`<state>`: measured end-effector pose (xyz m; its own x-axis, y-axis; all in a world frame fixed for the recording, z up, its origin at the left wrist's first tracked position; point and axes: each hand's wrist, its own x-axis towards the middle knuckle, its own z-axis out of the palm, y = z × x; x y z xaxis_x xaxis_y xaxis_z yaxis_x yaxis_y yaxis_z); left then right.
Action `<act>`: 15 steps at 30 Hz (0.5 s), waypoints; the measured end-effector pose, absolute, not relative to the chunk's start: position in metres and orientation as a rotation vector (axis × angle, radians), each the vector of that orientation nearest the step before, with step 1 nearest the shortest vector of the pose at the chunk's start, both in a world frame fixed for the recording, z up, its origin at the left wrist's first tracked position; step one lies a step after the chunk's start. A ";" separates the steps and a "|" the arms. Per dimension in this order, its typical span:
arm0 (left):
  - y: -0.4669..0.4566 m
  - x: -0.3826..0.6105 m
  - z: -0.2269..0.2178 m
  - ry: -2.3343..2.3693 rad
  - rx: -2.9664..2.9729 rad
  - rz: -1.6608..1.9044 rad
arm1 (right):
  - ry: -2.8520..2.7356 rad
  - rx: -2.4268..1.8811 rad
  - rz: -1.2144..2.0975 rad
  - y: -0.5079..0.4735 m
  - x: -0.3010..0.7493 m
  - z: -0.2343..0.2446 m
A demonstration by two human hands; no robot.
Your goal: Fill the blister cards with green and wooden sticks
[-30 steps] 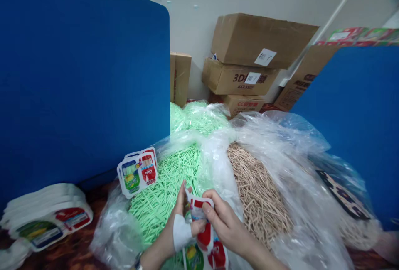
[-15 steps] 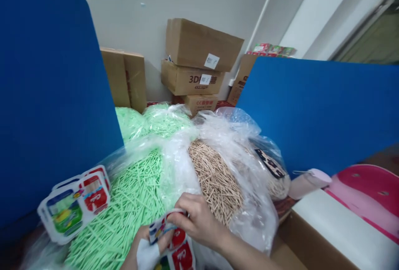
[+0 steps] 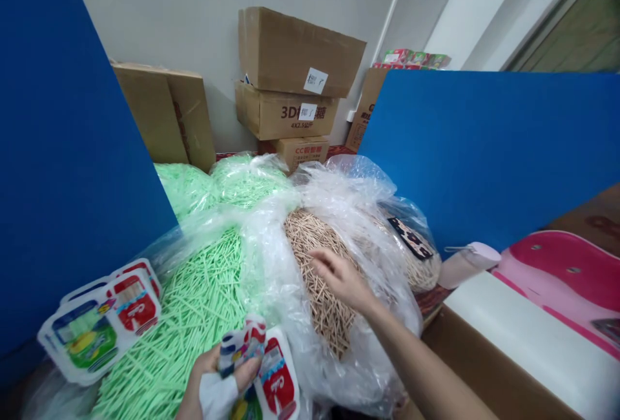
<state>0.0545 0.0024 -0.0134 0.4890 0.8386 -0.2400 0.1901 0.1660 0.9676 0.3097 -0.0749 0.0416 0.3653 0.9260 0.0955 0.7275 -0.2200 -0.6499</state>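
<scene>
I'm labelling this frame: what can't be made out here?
Head view only:
- Left hand: wrist cut off by bottom edge; palm hidden by the packet.
- Right hand: fingertips blurred over the brown sticks; pinching unclear.
- Box labels: too small to read.

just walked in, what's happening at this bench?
A person works bare-handed over two open plastic bags: one of green sticks, one of tan wooden sticks. The left hand holds a printed red-and-green packet low in the head view. The right hand is spread open on the tan sticks, gripping nothing that shows. A stack of similar printed packets rests on the green pile beside a blue divider.
</scene>
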 end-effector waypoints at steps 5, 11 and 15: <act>-0.002 0.057 -0.004 1.015 1.262 0.608 | -1.623 -2.347 0.343 -0.087 0.360 0.020; -0.006 0.064 -0.009 1.002 1.208 0.590 | -1.660 -2.625 0.318 -0.096 0.363 0.000; -0.006 0.067 -0.017 0.980 1.269 0.581 | -1.676 -2.726 0.322 -0.083 0.354 -0.010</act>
